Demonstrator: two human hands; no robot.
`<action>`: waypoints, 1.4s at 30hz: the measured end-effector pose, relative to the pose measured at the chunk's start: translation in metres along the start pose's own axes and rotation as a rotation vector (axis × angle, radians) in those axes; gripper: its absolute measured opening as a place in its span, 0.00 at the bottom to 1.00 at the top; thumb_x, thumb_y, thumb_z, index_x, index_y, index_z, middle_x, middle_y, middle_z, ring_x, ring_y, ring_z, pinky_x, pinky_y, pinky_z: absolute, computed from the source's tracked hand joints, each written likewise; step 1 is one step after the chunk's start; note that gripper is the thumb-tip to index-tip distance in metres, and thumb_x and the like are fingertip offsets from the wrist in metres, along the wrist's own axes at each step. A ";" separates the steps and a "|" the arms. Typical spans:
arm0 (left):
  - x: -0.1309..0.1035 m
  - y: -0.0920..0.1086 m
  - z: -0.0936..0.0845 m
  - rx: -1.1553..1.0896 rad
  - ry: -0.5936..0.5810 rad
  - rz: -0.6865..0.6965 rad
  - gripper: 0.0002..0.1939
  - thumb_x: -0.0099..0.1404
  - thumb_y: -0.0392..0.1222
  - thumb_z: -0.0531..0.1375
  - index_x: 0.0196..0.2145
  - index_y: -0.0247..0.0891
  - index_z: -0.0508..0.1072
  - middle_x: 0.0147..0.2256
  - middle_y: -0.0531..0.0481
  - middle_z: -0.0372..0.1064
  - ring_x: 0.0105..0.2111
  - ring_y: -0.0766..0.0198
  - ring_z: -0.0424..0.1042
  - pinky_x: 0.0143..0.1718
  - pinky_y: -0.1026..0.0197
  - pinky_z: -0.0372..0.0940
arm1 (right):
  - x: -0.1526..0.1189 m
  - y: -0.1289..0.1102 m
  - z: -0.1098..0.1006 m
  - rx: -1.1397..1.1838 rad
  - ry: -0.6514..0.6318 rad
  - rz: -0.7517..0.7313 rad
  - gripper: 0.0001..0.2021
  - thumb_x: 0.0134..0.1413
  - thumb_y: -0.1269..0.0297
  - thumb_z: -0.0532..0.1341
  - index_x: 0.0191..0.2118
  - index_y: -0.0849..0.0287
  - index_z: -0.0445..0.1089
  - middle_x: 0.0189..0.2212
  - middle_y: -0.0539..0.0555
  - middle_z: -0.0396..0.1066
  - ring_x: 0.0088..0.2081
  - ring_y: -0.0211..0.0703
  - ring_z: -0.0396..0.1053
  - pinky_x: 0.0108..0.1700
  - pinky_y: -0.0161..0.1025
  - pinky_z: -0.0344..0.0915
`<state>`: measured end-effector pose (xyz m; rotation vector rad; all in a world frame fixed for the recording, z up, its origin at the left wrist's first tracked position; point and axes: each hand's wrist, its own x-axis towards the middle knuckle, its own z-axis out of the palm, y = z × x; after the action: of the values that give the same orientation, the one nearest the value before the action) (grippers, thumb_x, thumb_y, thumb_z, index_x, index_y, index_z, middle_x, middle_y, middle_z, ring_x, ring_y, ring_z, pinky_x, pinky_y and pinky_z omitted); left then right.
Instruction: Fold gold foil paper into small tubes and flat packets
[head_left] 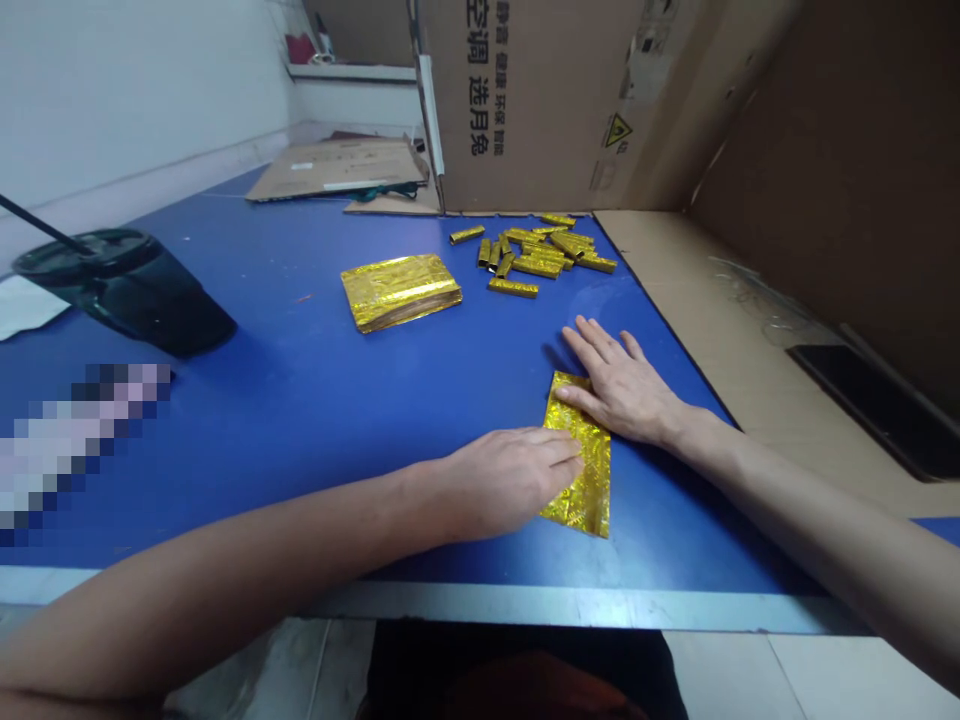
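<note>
A flat gold foil piece [589, 490] lies on the blue table near its front edge. My left hand [517, 480] rests on its left side, the fingers stretched across the foil. At the foil's upper end, my right hand [619, 385] lies flat with its fingers spread and the thumb on the foil. Farther back sits a stack of gold foil pieces [401, 290]. To its right, several small folded gold strips [536, 255] are scattered in a loose pile.
A dark cup with a straw [142, 290] leans at the left, above a pixelated area. Cardboard [525, 110] stands behind the strips. At the right, a black flat object [877, 405] lies on cardboard. Flat cardboard [337, 165] lies at the back left.
</note>
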<state>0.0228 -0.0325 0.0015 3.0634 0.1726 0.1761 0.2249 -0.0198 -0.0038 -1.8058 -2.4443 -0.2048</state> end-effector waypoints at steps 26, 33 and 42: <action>0.001 -0.001 -0.001 -0.019 -0.010 -0.071 0.13 0.64 0.36 0.47 0.43 0.31 0.67 0.42 0.43 0.65 0.47 0.58 0.61 0.48 0.58 0.58 | -0.093 -0.039 -0.025 0.127 -0.083 -0.157 0.37 0.48 0.41 0.50 0.60 0.58 0.49 0.62 0.62 0.40 0.61 0.57 0.36 0.55 0.63 0.43; 0.000 -0.007 -0.010 -0.012 -0.051 -0.107 0.15 0.59 0.32 0.49 0.44 0.30 0.67 0.45 0.42 0.63 0.45 0.58 0.61 0.45 0.59 0.59 | -0.095 -0.028 -0.032 0.157 -0.100 -0.293 0.19 0.56 0.56 0.51 0.52 0.52 0.63 0.59 0.57 0.50 0.60 0.55 0.42 0.54 0.63 0.46; -0.006 -0.010 -0.017 -0.096 -0.171 -0.131 0.24 0.63 0.45 0.49 0.55 0.34 0.57 0.56 0.46 0.55 0.56 0.55 0.51 0.55 0.54 0.47 | -0.089 -0.024 -0.036 0.250 -0.094 -0.358 0.14 0.55 0.62 0.53 0.46 0.55 0.69 0.55 0.59 0.58 0.57 0.51 0.52 0.56 0.57 0.49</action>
<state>0.0141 -0.0221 0.0175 2.9405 0.3430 -0.0820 0.2285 -0.1168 0.0167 -1.3008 -2.6984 0.1590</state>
